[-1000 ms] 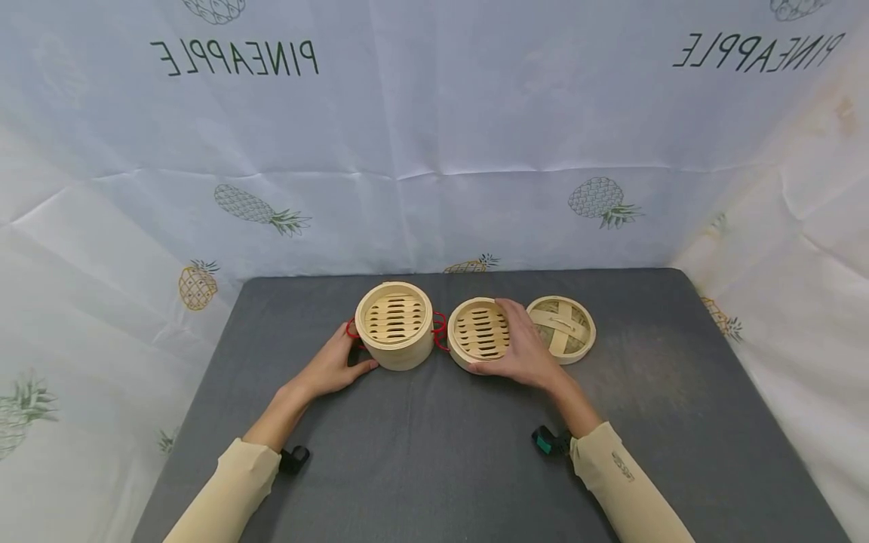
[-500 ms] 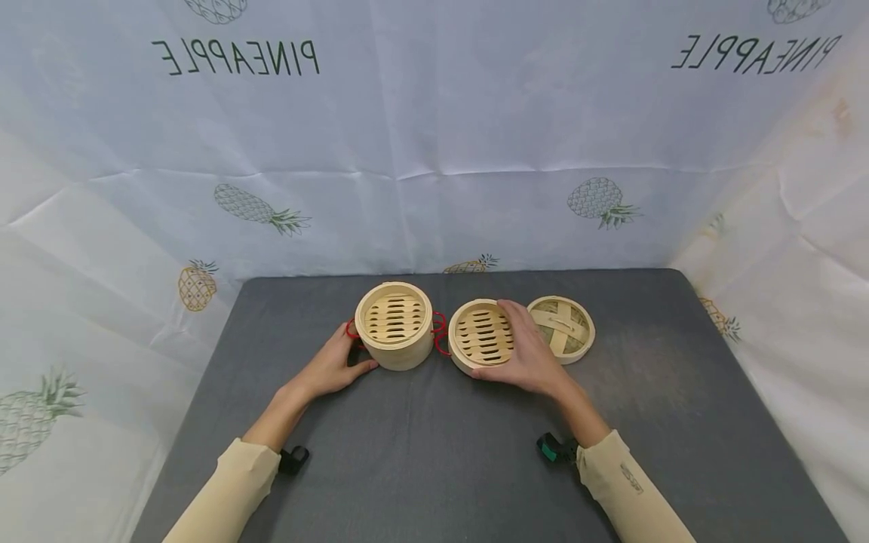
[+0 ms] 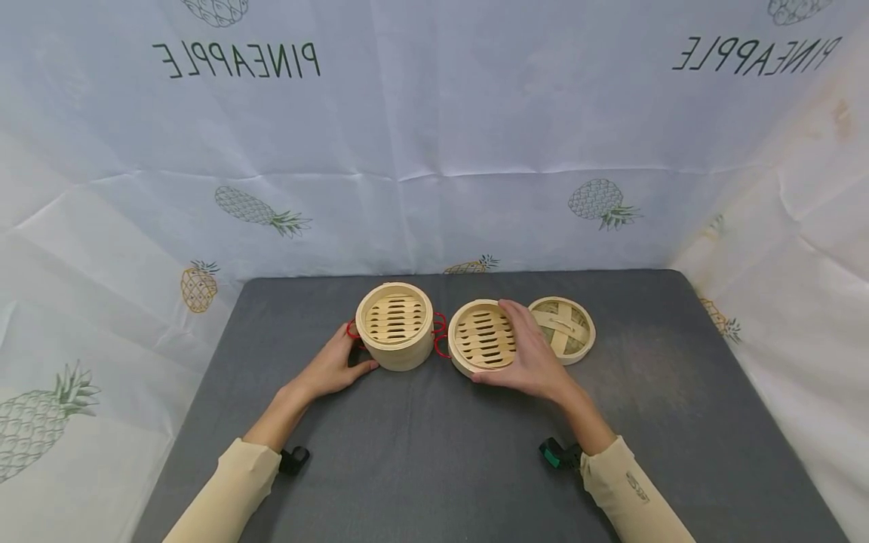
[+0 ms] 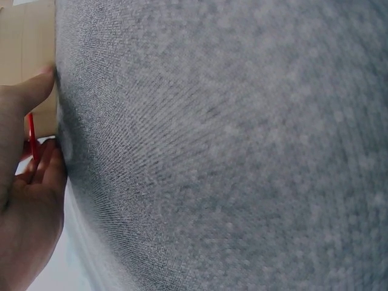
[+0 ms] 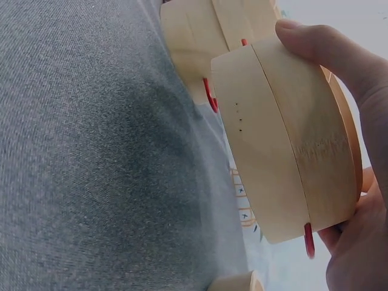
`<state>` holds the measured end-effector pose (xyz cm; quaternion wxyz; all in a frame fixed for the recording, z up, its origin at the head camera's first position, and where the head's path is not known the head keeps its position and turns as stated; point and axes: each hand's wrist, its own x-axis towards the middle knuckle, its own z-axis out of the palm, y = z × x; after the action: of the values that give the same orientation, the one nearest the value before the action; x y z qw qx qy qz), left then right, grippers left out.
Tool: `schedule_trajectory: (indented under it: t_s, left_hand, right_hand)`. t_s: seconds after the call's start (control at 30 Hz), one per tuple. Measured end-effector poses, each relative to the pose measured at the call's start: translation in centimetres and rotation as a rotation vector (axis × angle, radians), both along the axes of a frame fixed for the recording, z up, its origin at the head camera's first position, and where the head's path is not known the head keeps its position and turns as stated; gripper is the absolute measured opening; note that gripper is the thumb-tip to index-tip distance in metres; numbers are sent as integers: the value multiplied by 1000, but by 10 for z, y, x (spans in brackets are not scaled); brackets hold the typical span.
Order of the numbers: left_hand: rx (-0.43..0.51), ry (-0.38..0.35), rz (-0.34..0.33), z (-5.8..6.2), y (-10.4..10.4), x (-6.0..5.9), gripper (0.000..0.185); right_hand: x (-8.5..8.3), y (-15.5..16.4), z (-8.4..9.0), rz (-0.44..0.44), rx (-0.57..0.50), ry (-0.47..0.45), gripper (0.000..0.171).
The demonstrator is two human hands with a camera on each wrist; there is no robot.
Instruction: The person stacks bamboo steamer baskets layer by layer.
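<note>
A tall round bamboo steamer [image 3: 400,356] with a slatted inside and red side handles stands on the table, left of middle. My left hand [image 3: 333,365] holds its lower left side, thumb along the front and fingers by the red handle; the left wrist view shows the thumb [image 4: 36,91] lying on the wooden wall. Just to the right, my right hand [image 3: 526,354] grips a shorter bamboo steamer tier [image 5: 273,139] by its rim, thumb near and fingers far. In the right wrist view this tier hangs above the table, slightly tilted, beside the tall steamer.
A woven bamboo lid [image 3: 573,343] with crossed strips lies on the grey table [image 3: 407,467] right of and behind the right hand. A white pineapple-print curtain [image 3: 434,136] hangs around the table's back and sides.
My right hand and the tier it holds have shifted slightly right and towards me, widening the gap to the tall steamer. The left hand keeps its place.
</note>
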<state>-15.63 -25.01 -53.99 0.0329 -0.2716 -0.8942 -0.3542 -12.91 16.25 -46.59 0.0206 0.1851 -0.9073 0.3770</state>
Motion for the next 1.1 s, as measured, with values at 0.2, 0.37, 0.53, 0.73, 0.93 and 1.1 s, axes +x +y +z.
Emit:
schedule_trajectory:
  t_s: [0.2,0.37,0.53,0.73,0.93,1.1]
  left_hand:
    - [1,2,7,-5,-1,-2,80]
    - [-6,0,10,8,4,3,79]
    - [-6,-19,16,13,7,6,78]
    - [-6,-9,17,-8,-1,-3,81]
    - [6,-20,19,-11,-2,-4,80]
    - [8,-4,9,0,1,1,80]
  right_hand:
    - [1,0,5,-1,-12,10,132]
    - [2,0,10,5,-22,13,133]
    - [3,0,15,8,-25,27,134]
    - [3,-1,21,8,-30,42,135]
    - [2,-3,25,20,-42,54,134]
    - [2,-4,28,28,-57,60,134]
